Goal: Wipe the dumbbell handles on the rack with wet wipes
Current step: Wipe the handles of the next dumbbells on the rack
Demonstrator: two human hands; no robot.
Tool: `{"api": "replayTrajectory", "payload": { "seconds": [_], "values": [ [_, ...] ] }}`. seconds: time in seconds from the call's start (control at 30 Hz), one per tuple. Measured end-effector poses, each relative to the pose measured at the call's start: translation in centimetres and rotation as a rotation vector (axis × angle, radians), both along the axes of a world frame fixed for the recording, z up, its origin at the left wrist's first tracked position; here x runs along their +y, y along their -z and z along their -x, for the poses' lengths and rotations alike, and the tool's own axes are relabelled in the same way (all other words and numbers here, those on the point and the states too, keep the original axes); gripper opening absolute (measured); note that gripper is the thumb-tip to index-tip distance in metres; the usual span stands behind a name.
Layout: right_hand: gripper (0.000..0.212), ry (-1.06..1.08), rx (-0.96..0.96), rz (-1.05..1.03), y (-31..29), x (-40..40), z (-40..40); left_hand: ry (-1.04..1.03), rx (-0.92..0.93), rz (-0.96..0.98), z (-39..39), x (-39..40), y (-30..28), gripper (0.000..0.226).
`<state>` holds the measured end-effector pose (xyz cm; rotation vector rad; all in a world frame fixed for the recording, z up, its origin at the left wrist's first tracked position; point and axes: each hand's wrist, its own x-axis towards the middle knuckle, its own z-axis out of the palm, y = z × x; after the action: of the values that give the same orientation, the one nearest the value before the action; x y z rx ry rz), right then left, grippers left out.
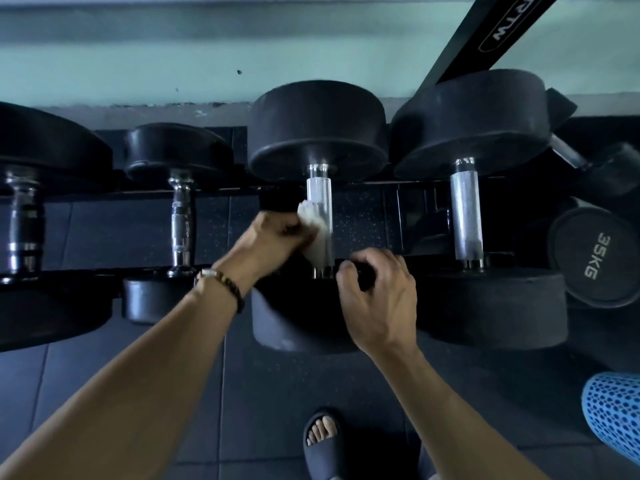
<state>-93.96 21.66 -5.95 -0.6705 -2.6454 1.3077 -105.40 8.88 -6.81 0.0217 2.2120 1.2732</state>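
Note:
A black dumbbell lies on the rack (104,192) in the middle, its silver knurled handle (319,190) running away from me. My left hand (273,239) grips a white wet wipe (317,233) and holds it against the left side of that handle. My right hand (377,292) rests with curled fingers on the near head (294,317) of the same dumbbell, just right of the handle's near end. The lower part of the handle is partly hidden by the wipe.
More dumbbells sit on the rack: a small chrome-handled one (181,220) to the left, a large one (24,220) at far left, another with a silver handle (467,216) to the right. A 35KG dumbbell (595,258) sits at far right. My sandalled foot (322,441) stands below.

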Motion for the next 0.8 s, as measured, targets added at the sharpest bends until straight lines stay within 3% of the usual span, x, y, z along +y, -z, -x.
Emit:
{"api": "replayTrajectory", "payload": {
  "seconds": [0.13,0.27,0.47,0.57,0.8],
  "values": [
    [0.039,0.005,0.000,0.006,-0.1,-0.1,0.0,0.103,-0.115,0.046,0.0,-1.0,-0.1,0.021],
    [0.041,0.007,0.005,0.005,-0.1,-0.1,0.0,-0.220,-0.096,-0.118,1.1,1.2,-0.4,0.019],
    [0.044,-0.004,-0.008,0.024,-0.1,-0.1,-0.1,-0.364,0.085,-0.136,0.3,0.9,0.6,0.006],
    [0.043,-0.014,-0.015,0.016,0.0,0.0,-0.1,-0.350,0.038,-0.201,0.2,1.5,0.3,0.009],
    [0.039,-0.021,0.006,0.016,0.2,0.1,-0.1,-0.215,-0.092,-0.144,0.8,0.2,1.0,0.011]
  ]
}}
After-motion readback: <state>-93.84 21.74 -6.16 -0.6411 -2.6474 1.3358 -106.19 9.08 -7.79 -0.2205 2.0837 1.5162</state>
